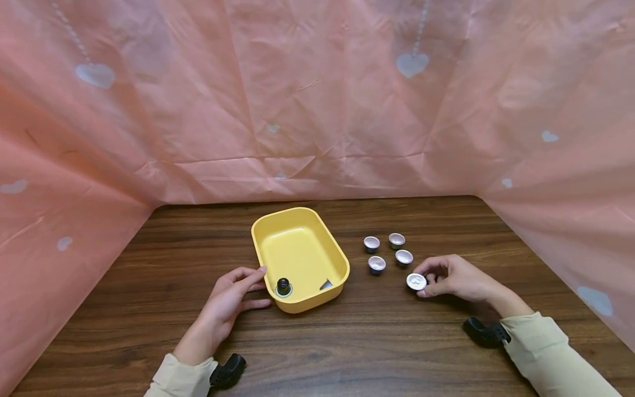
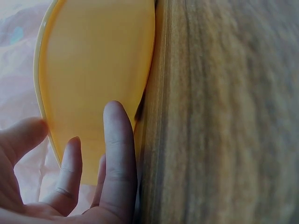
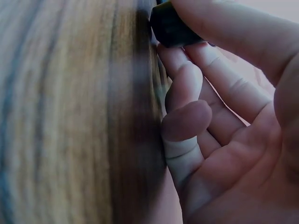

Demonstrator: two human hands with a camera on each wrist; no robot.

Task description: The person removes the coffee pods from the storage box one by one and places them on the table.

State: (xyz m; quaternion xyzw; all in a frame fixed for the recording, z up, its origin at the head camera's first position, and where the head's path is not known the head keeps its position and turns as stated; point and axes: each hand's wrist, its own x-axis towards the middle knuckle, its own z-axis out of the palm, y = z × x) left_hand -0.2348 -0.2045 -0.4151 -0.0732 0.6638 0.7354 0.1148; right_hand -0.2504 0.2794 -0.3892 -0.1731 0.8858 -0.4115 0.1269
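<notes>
Silver-foiled capsule (image 1: 416,281) sits pinched in your right hand (image 1: 453,278), low over the surface (image 1: 397,342) beside four others (image 1: 387,252); keep it level; your left hand (image 1: 225,306), fingers straight, steadies the yellow tub (image 1: 317,300) for it.

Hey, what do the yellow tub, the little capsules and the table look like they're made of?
The yellow tub looks like moulded plastic: smooth, even colour, rounded rim, soft sheen. The capsules, including the one the right hand pinches, look like thin metal, probably aluminium: silvery, reflective tops. The table shows dark wood grain, possibly laminate.
</notes>
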